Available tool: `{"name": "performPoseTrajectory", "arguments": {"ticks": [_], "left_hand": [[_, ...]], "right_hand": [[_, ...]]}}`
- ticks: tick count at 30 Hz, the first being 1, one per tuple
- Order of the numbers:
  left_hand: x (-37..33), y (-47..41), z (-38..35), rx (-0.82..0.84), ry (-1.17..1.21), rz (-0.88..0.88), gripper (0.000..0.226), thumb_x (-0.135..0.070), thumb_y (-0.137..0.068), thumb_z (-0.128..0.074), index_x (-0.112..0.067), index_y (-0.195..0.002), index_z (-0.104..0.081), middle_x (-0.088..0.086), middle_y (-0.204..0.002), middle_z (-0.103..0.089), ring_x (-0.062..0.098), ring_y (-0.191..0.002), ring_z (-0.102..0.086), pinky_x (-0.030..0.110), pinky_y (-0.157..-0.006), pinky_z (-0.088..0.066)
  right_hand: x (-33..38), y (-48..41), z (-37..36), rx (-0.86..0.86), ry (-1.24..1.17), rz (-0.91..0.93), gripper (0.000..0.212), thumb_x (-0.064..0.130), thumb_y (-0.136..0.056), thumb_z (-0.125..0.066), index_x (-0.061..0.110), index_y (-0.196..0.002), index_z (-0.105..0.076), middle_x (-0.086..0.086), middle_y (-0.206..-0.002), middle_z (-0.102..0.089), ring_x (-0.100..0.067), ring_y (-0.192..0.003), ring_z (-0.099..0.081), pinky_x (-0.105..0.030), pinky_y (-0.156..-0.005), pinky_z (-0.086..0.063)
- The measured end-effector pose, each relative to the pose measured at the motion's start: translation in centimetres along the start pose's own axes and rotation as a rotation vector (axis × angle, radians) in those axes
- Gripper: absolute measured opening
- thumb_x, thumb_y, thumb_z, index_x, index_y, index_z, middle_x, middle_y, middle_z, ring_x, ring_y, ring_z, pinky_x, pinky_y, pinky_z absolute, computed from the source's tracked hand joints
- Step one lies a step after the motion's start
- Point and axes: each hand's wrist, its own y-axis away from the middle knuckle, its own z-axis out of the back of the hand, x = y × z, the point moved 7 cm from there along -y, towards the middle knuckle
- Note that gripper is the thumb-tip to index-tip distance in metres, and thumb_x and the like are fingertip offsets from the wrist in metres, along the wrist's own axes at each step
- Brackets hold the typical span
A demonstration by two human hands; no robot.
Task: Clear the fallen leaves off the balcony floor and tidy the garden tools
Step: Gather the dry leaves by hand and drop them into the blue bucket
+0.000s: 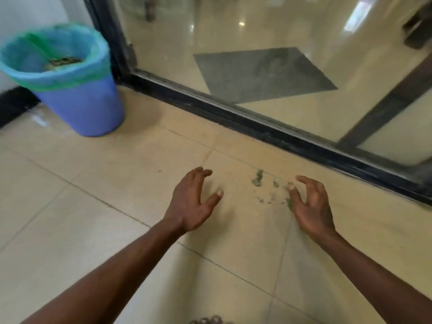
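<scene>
Head camera looks down at a beige tiled balcony floor (93, 206), where a thin scatter of small green leaf scraps (258, 177) lies just in front of the black track of a glass sliding door (233, 113). The left hand (194, 199) and the right hand (311, 204) are held low on either side of the scraps, palms turned inward. Both hands are loosely spread, with curved fingers, and hold nothing. The right thumb is just beside the nearest crumbs, while the left hand is a little apart from them. Whether either hand touches the tiles cannot be told.

A blue plastic waste bin with a green liner bag (88, 106) stands well apart, to the left, in the corner by the door frame. Some leaf litter (63, 60) already lies inside it.

The step in hand looks like gathering the last leaf remnants by hand, so the leaf-clearing seems far along. The next move likely calls for drawing both hands together to heap the fine bits, then scooping or pinching them up without scattering them, and carrying them across to the bin. No garden tools are in view, so that part of the job cannot be judged.
</scene>
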Motion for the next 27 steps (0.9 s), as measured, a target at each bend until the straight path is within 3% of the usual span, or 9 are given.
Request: {"name": "performPoseTrajectory", "arguments": {"ticks": [4,9,11,15,19,23,27], "left_hand": [[2.9,0.2,-6.1,0.053,-0.277,0.119,0.095,-0.080,-0.092,-0.012,-0.021,-0.165,0.003,0.007,-0.173,0.013,0.024,-0.159,0.013,0.053,-0.128,0.005],[1.1,-1.2,-10.5,0.011,-0.336,0.159,0.092,-0.077,-0.097,-0.005,-0.017,-0.161,0.022,0.009,-0.167,0.029,0.026,-0.154,0.028,0.051,-0.126,0.014],[-1.8,-2.4,-13.0,0.043,-0.338,0.076,0.091,-0.076,-0.098,-0.004,-0.015,-0.161,0.021,0.009,-0.168,0.028,0.025,-0.155,0.027,0.050,-0.127,0.012],[-8.2,-4.8,-18.4,0.201,-0.305,-0.109,0.091,-0.075,-0.098,-0.004,-0.014,-0.162,0.019,0.009,-0.170,0.022,0.023,-0.157,0.021,0.050,-0.129,0.005],[-12.9,-3.5,-20.6,0.380,-0.093,-0.437,0.085,-0.069,-0.101,-0.022,-0.022,-0.165,0.008,0.003,-0.174,0.011,0.016,-0.159,0.012,0.049,-0.130,-0.003],[-11.0,-7.8,-17.1,0.153,-0.117,-0.355,0.083,-0.067,-0.099,-0.030,-0.021,-0.165,-0.009,0.004,-0.174,0.002,0.019,-0.160,0.003,0.050,-0.129,-0.002],[-10.1,-13.3,-16.7,0.244,-0.304,-0.406,0.093,-0.076,-0.094,-0.028,-0.018,-0.165,-0.009,0.008,-0.174,0.000,0.025,-0.160,-0.001,0.055,-0.129,-0.007]], "right_hand": [[-8.1,2.0,0.3,-0.069,0.148,-0.138,0.066,0.045,-0.100,-0.052,0.018,-0.156,-0.032,-0.010,-0.162,-0.028,-0.034,-0.148,-0.029,-0.051,-0.122,-0.029],[-10.6,2.9,-2.1,0.019,0.308,-0.136,0.090,0.066,-0.098,-0.030,0.012,-0.164,-0.001,-0.012,-0.172,-0.001,-0.026,-0.158,-0.001,-0.042,-0.129,0.001],[-10.8,3.0,-2.7,0.041,0.361,-0.105,0.096,0.073,-0.094,-0.022,0.012,-0.164,0.005,-0.010,-0.172,0.005,-0.023,-0.159,0.006,-0.039,-0.128,0.008],[-11.1,2.9,-2.9,0.030,0.459,-0.080,0.097,0.075,-0.093,-0.011,0.011,-0.164,0.006,-0.011,-0.172,0.008,-0.023,-0.159,0.012,-0.044,-0.129,0.005],[-11.4,3.0,-3.4,0.057,0.516,-0.047,0.101,0.078,-0.089,-0.006,0.010,-0.163,0.008,-0.012,-0.172,0.012,-0.025,-0.157,0.020,-0.049,-0.128,0.004],[-11.0,3.0,-3.2,0.058,0.497,-0.052,0.109,0.088,-0.089,-0.010,0.011,-0.163,0.011,-0.011,-0.171,0.017,-0.024,-0.156,0.023,-0.048,-0.128,0.006],[-10.8,3.0,-3.2,0.085,0.503,-0.067,0.115,0.092,-0.086,-0.012,0.010,-0.162,0.013,-0.011,-0.170,0.020,-0.023,-0.154,0.028,-0.050,-0.127,0.006]]}}
